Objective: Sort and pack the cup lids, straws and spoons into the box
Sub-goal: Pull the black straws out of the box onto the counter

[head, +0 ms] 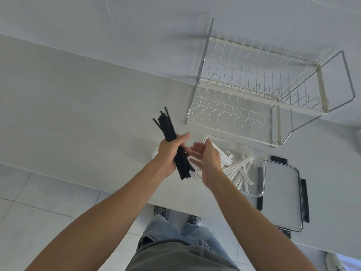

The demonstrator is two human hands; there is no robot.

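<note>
Head view, looking down over a pale table. The left hand holds a bundle of black straws; grip closed around the middle of the bundle, thumb laid across the front. The straw tips stick out unevenly above the hand, and the lower ends fan out below it. The right hand is just beside the bundle, palm turned toward it, fingers straight and spread, holding nothing; whether its fingertips touch the straws cannot be told.

A clear plastic box sits on the table under and right of the right hand. Inside lie white paper-wrapped items, crossing each other in a loose heap; straws or spoons, the wrappers do not let me say. The right wrist hides the near-left part of the box. A white round shape shows behind the left hand, mostly covered, possibly cup lids, unclear.

The box lid, clear with black latches, lies flat on the table right of the box, its near corner cut off by the right forearm. A white wire dish rack stands farther back, against the wall.

Below the table edge: jeans, patterned shoes, tiled floor.
</note>
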